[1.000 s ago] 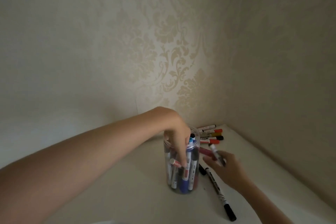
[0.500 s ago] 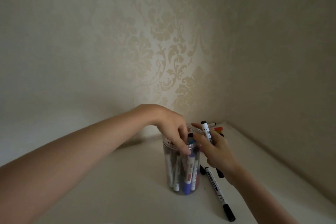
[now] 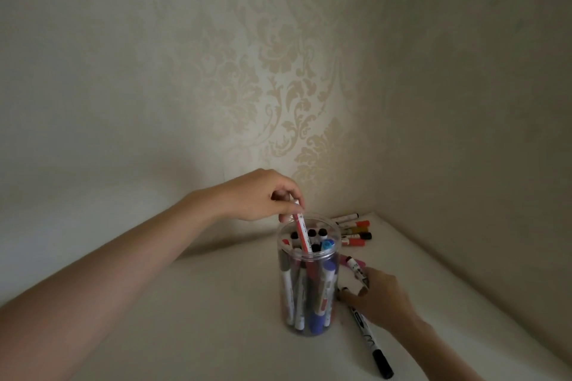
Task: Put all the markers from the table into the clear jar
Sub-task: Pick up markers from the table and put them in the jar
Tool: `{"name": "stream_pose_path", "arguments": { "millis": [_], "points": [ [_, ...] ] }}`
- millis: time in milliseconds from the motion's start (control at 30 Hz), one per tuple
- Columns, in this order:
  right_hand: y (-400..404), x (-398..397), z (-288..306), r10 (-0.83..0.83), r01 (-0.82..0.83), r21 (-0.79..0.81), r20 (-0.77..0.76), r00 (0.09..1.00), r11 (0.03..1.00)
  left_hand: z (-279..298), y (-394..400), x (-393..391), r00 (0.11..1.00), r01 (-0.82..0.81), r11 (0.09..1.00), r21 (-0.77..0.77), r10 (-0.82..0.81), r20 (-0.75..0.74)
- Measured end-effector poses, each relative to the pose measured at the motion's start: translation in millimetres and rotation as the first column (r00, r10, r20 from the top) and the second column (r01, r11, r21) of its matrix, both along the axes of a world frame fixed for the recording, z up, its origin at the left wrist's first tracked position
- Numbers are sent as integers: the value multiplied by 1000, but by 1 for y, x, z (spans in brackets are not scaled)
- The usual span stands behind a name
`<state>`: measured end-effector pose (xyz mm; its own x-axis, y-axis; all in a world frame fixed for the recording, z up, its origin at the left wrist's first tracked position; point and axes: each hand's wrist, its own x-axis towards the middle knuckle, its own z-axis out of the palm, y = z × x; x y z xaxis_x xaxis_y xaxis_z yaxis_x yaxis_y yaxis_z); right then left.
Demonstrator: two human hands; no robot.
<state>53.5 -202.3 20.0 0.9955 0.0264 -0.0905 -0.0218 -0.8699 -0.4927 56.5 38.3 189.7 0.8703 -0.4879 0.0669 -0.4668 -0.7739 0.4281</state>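
Red-banded marker [image 3: 301, 230], pinched at its top by the left hand [image 3: 263, 196], stands nearly upright, its lower end already inside the clear jar [image 3: 308, 281] at frame centre. Lower right, the right hand [image 3: 379, 298] holds a white marker [image 3: 356, 269]. More markers [image 3: 356, 230] lie behind on the table [image 3: 216, 318].

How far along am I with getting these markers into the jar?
Mostly done: the clear jar is packed. Your left hand is lowering a red marker in; your right hand grips a black-tipped marker. Left: the far pile and a long black marker.
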Motion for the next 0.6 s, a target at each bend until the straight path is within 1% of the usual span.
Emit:
{"name": "stream_pose_path", "arguments": {
  "millis": [33,133,200,233,300,367,400,467,533,600],
  "points": [
    [5,-2,-4,1,-2,-25,-32,999,1000,-2,-2,-1,1000,-2,1000,22,2,2],
    [11,-2,-12,0,-5,-109,-49,999,994,-13,-11,-4,998,23,993,116,-28,47],
    [6,-3,-7,-6,4,-81,-16,1000,997,-23,-17,-1,993,23,986,168,-42,106],
    [0,-5,0,-26,27,-27,12,1000,999,-28,-20,1,993,5,987,162,-25,119],
    [-16,-10,26,-81,67,108,136,987,992,-35,-24,5,991,-51,992,114,36,131],
    [-33,-22,67,-147,80,222,302,942,972,-39,-29,8,990,-83,994,66,75,122],
    [-39,-30,91,-180,69,284,387,904,956,-40,-32,9,990,-88,994,71,79,114],
    [-45,-45,136,-234,-19,428,530,815,904,-42,-38,9,991,-93,987,127,80,103],
    [-40,-54,169,-261,-137,524,614,745,841,-43,-41,11,993,-83,982,169,66,100],
    [-27,-52,183,-244,-223,559,640,729,798,-42,-41,13,994,-56,976,212,35,102]
  ]
}}
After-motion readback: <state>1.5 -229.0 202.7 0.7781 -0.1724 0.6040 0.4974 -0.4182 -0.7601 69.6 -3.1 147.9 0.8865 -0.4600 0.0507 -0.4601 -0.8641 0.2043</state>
